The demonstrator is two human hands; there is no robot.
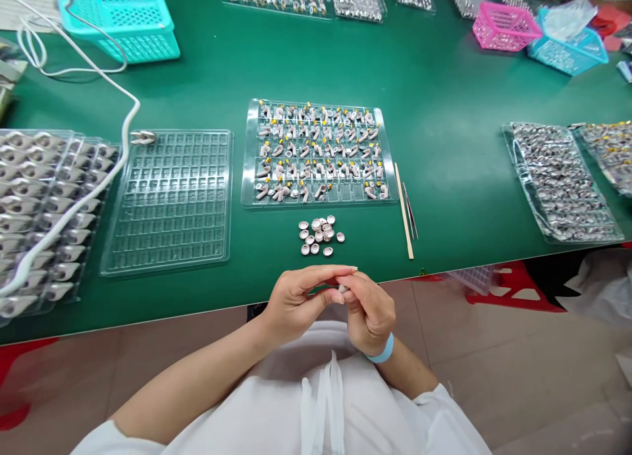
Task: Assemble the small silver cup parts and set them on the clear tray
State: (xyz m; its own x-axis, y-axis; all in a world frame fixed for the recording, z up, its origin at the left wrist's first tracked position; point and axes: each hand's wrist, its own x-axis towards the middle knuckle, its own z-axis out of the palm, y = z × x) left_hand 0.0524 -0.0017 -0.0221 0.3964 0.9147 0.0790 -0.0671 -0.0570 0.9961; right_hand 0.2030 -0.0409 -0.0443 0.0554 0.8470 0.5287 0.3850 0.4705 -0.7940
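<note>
Green counter (454,119) surface: I take the part-filled clear tray (251,172) as landmark. Loose round pieces (318,235) lie just off its near side; a wooden stick (403,211) and tweezers (410,211) lie beside its right edge. Nearer to the wearer than the tray, the small pale part (342,288) sits between the hands. I read the right hand's (371,310) grip as pinching it; overlapping fingers prevent me from telling whether the left hand's (302,300) grip bears on it. Caution: uneven finger pressure could eject the part toward the floor (474,363); a forward knuckle sweep could scatter the round pieces.
</note>
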